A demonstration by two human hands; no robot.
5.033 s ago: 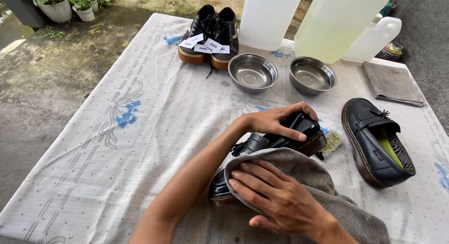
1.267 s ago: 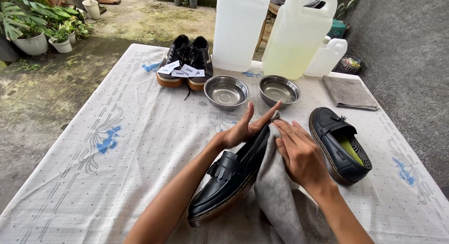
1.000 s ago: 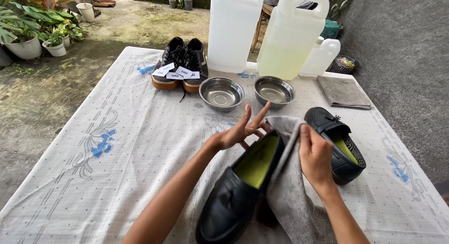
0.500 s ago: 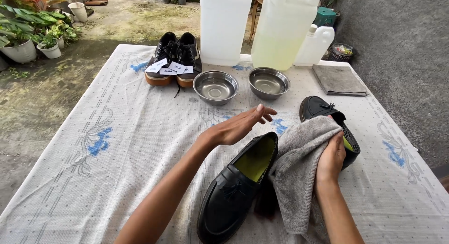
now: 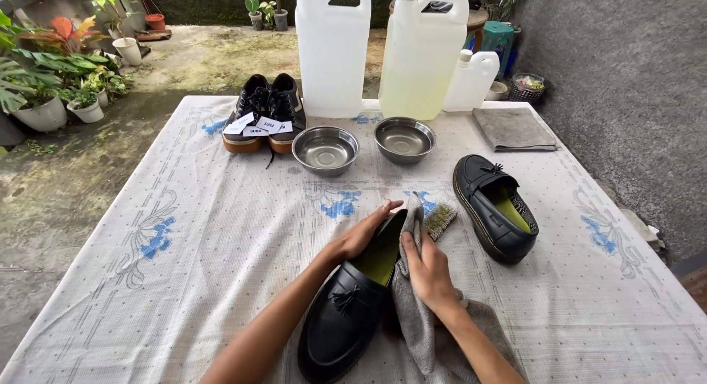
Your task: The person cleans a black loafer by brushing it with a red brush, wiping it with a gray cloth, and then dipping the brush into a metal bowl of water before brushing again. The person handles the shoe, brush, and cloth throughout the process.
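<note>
One loafer, toe pointing toward wearer.

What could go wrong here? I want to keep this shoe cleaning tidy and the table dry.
The left hand steadies the black loafer only at its heel rim while the right hand presses the grey cloth against its side, so the shoe might slide or tip. The brush lies just beyond the fingers and could get knocked. A wide sweep might also reach the steel bowls, whose contents I cannot make out.
</note>
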